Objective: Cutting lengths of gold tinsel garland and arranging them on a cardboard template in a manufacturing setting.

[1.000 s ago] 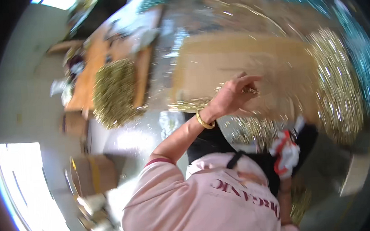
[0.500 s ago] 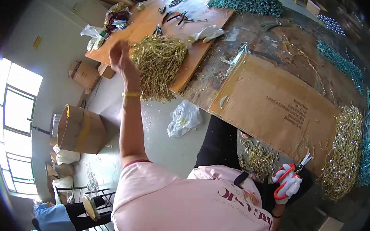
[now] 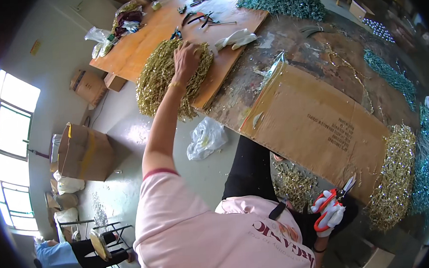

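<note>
My left hand (image 3: 186, 61) is bare, with a yellow band at the wrist. Its bent fingers close on the upper part of a bundle of gold tinsel strands (image 3: 158, 77), which drapes over the edge of an orange-brown board (image 3: 223, 77). My right hand (image 3: 333, 217), in a white glove, is shut on red-handled scissors (image 3: 346, 187) beside my lap. The scissor blades point away from me, by the near edge of a flattened cardboard sheet (image 3: 317, 120). The fingertips of my left hand are partly hidden among the strands.
Pliers (image 3: 202, 19) and a white glove (image 3: 236, 38) lie on the board. Teal tinsel (image 3: 282, 2) is heaped at the far side. More gold tinsel (image 3: 394, 177) hangs at the right edge. A plastic bag (image 3: 206, 138) lies on the floor; a person (image 3: 60, 259) sits at lower left.
My left hand has moved right and down from beside the gold bundle onto it. The bundle now spreads farther left. My right hand keeps the scissors in nearly the same place.
</note>
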Demonstrator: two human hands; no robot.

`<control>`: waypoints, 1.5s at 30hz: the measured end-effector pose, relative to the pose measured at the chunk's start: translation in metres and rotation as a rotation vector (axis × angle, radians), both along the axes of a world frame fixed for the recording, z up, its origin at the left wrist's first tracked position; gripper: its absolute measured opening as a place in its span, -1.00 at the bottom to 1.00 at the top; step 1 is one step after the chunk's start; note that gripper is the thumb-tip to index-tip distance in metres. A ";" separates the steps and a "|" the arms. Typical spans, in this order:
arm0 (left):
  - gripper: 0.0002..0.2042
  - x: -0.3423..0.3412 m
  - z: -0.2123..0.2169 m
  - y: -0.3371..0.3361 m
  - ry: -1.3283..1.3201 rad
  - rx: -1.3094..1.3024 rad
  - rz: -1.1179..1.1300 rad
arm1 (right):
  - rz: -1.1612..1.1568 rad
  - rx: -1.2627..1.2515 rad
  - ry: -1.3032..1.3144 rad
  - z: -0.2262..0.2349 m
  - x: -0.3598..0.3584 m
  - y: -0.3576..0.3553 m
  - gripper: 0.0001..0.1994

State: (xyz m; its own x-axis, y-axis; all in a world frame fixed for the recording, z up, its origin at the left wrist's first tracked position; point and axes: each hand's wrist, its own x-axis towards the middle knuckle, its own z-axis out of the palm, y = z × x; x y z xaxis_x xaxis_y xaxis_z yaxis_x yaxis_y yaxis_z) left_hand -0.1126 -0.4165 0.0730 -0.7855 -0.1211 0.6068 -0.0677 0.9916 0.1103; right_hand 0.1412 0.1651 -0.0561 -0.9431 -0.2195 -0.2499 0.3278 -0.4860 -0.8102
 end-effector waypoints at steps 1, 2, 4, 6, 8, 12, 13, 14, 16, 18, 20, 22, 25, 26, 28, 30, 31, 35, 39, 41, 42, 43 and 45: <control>-0.78 -0.025 -0.008 -0.006 0.003 0.005 -0.007 | -0.007 0.005 0.003 0.000 0.002 -0.001 -0.32; -0.74 -0.047 -0.016 -0.010 -0.029 -0.077 0.088 | 0.008 0.024 0.000 -0.001 0.004 -0.002 -0.34; -0.70 -0.076 -0.020 -0.009 -0.053 -0.147 0.175 | -0.016 -0.015 -0.067 -0.003 0.009 -0.002 -0.38; -0.65 -0.092 -0.019 -0.006 -0.493 -0.227 0.387 | 0.006 -0.047 0.015 0.000 0.014 -0.004 -0.34; -0.66 -0.106 -0.016 -0.012 -0.483 -0.118 0.408 | 0.019 0.051 -0.024 -0.008 0.021 0.003 -0.26; -0.84 -0.078 0.007 -0.045 0.025 0.650 0.099 | 0.064 0.088 0.008 -0.010 0.012 0.003 -0.25; -0.86 -0.066 0.018 -0.056 0.199 0.879 -0.040 | 0.039 0.090 0.004 -0.010 0.010 0.000 -0.26; -0.85 -0.048 0.031 -0.054 0.372 1.021 -0.107 | 0.008 0.099 -0.003 -0.008 0.008 -0.003 -0.28; -0.81 0.006 0.069 -0.049 0.666 1.150 -0.276 | 0.016 0.155 0.022 -0.003 0.005 -0.014 -0.30; -0.78 0.067 0.112 -0.047 0.749 1.005 -0.435 | -0.015 0.236 0.005 0.010 0.002 -0.031 -0.37; -0.76 0.110 0.147 -0.029 0.725 0.803 -0.510 | 0.015 0.240 0.018 0.006 0.001 -0.031 -0.37; -0.75 0.122 0.165 -0.017 0.733 0.741 -0.535 | 0.015 0.211 0.009 0.003 0.002 -0.032 -0.36; -0.75 0.104 0.172 -0.020 0.678 0.658 -0.328 | 0.021 -0.207 -0.052 -0.002 -0.003 -0.028 -0.42; -0.70 0.089 0.160 -0.054 0.587 0.452 -0.282 | 0.012 -0.108 -0.045 -0.005 0.000 -0.034 -0.46; -0.70 0.068 0.115 -0.097 0.669 0.359 -0.450 | 0.001 -0.006 0.032 0.002 0.002 -0.050 -0.49; -0.78 0.052 0.109 -0.186 0.620 0.167 -0.214 | 0.075 0.046 0.051 0.017 -0.001 -0.063 -0.44; -0.81 0.028 0.085 -0.094 0.521 0.195 -0.180 | 0.075 0.123 -0.038 0.015 0.001 -0.057 -0.39; -0.73 0.003 -0.018 -0.085 -0.146 -0.449 0.162 | -0.136 0.015 -0.157 0.014 0.025 -0.045 -0.32; -0.72 -0.002 0.001 0.013 0.100 -0.474 0.335 | -0.238 -0.012 -0.122 0.016 0.042 -0.036 -0.39; -0.77 -0.023 0.013 0.043 0.254 -0.234 -0.305 | -0.260 0.033 -0.092 0.019 0.040 -0.034 -0.43; -0.79 -0.024 0.016 0.096 0.024 0.170 -0.384 | -0.290 0.071 -0.074 0.019 0.037 -0.033 -0.55; -0.81 -0.036 0.013 0.127 -0.047 0.282 -0.521 | -0.307 0.099 -0.052 0.020 0.034 -0.033 -0.65; -0.80 -0.048 0.015 0.224 -0.276 0.221 -0.735 | -0.351 0.083 -0.027 0.021 0.034 -0.031 -0.67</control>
